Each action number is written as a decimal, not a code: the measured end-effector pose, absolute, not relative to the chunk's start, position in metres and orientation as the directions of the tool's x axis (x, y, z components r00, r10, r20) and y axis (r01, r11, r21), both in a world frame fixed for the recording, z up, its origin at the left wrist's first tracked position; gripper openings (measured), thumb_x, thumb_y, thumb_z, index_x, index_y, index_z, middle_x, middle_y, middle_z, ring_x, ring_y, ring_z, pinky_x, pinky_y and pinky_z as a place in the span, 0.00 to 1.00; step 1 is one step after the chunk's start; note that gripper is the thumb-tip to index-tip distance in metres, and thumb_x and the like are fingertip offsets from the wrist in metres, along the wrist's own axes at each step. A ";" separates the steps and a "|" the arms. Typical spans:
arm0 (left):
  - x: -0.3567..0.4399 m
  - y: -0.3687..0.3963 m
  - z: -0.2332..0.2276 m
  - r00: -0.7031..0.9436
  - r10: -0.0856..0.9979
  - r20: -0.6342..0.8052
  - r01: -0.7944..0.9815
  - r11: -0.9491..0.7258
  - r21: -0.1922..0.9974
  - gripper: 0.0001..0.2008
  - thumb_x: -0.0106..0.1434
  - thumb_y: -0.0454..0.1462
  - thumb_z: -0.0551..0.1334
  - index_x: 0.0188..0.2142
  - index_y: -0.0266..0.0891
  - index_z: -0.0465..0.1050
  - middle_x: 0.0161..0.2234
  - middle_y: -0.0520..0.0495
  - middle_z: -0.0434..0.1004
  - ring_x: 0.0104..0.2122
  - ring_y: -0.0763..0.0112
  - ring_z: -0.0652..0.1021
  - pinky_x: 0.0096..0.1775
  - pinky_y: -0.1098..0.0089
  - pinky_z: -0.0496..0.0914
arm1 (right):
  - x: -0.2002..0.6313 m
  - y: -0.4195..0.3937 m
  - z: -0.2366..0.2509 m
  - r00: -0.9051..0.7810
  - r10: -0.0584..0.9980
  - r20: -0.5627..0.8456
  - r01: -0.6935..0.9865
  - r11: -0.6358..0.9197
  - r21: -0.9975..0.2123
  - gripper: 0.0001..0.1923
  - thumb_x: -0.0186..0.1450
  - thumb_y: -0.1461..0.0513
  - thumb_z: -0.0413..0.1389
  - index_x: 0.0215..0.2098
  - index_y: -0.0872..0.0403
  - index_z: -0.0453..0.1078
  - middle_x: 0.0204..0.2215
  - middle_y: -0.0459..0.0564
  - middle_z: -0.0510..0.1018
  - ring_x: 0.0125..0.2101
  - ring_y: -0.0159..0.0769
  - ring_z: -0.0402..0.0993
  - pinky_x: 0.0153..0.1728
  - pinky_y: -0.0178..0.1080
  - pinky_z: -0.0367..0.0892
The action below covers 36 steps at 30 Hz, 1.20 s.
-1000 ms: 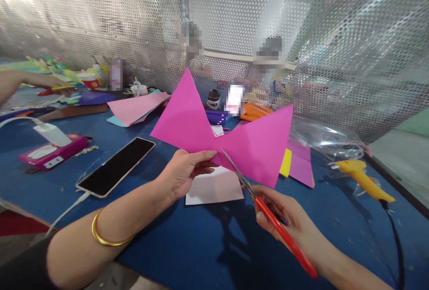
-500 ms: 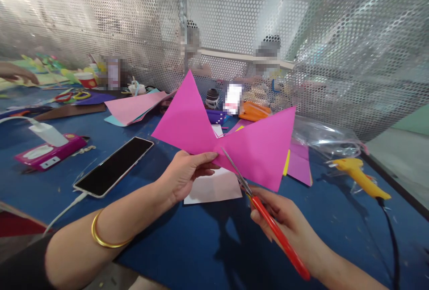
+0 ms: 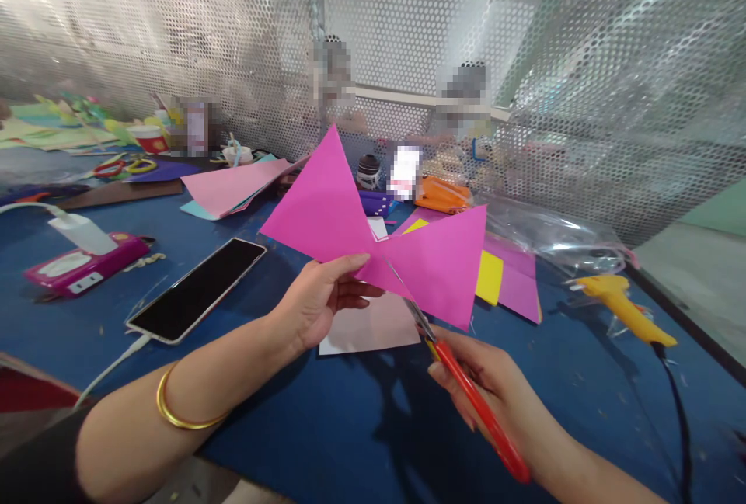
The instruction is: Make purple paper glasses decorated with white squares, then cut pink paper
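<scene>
From the head camera we look down on a blue counter strewn with craft stuff, and both of our hands are up in front of us above it. Our left hand has its fingers clamped on the lower edge of a pink paper, thumb on the near face and the other fingers curled behind it. The paper hangs in the air over the counter, folded into two pointed wings that meet at a narrow waist just beside our thumb; one wing rises to a sharp tip, the other spreads to the right. Our right hand is closed around the red handles of a pair of scissors, fingers wrapped tight on them. The blades run up and to the left, and their tips reach into the paper at the waist, right by the left thumb. We cannot tell how far the blades stand apart.

Under the paper a white sheet lies flat on the counter. To its left a phone rests face up with a white cable at its near end. Farther left sits a pink case with a white charger on it. To the right a yellow glue gun lies near the counter's edge, with yellow and pink sheets beside the held paper.
</scene>
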<state>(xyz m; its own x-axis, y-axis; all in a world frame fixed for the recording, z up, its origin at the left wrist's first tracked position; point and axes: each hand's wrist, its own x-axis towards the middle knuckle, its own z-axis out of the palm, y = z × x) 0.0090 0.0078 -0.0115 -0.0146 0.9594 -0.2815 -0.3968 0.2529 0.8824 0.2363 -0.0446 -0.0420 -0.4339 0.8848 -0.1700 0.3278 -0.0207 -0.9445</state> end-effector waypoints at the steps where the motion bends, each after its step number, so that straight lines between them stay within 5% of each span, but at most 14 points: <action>1: 0.008 0.008 -0.012 -0.019 0.960 -0.279 -0.397 0.249 0.884 0.09 0.51 0.39 0.72 0.29 0.36 0.80 0.25 0.46 0.81 0.25 0.66 0.82 0.24 0.74 0.70 | 0.237 -0.045 -0.042 -0.436 0.884 -0.169 0.321 -0.023 -0.947 0.25 0.65 0.44 0.54 0.50 0.52 0.71 0.18 0.37 0.57 0.14 0.23 0.52 0.14 0.30 0.54; 6: 0.007 0.008 -0.014 -0.034 0.965 -0.261 -0.392 0.227 0.891 0.09 0.49 0.37 0.73 0.30 0.35 0.80 0.28 0.45 0.83 0.24 0.69 0.81 0.23 0.75 0.68 | 0.236 -0.047 -0.035 -0.448 0.881 -0.153 0.290 -0.018 -0.957 0.24 0.66 0.47 0.55 0.54 0.52 0.67 0.21 0.37 0.56 0.18 0.24 0.51 0.17 0.30 0.51; 12: 0.010 0.007 -0.014 -0.039 0.966 -0.254 -0.386 0.220 0.896 0.08 0.49 0.35 0.74 0.28 0.35 0.80 0.27 0.45 0.83 0.22 0.71 0.79 0.23 0.75 0.68 | 0.231 -0.049 -0.027 -0.458 0.883 -0.102 0.233 0.009 -0.972 0.19 0.64 0.47 0.56 0.40 0.53 0.68 0.25 0.40 0.58 0.24 0.28 0.52 0.23 0.33 0.55; 36: 0.020 0.000 -0.012 -0.009 0.953 -0.302 -0.376 0.277 0.884 0.09 0.47 0.36 0.74 0.28 0.33 0.81 0.26 0.43 0.82 0.23 0.70 0.79 0.23 0.74 0.67 | 0.224 -0.050 -0.026 -0.412 0.900 -0.142 0.278 -0.025 -0.960 0.21 0.64 0.43 0.54 0.34 0.52 0.65 0.19 0.37 0.52 0.17 0.23 0.47 0.15 0.29 0.47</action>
<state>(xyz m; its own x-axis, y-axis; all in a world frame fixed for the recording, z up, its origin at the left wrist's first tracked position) 0.0198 0.0004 -0.0123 -0.0089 0.9532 -0.3022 -0.3758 0.2768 0.8844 0.2243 -0.0497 -0.0260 -0.4124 0.8998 -0.1425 0.2780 -0.0246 -0.9603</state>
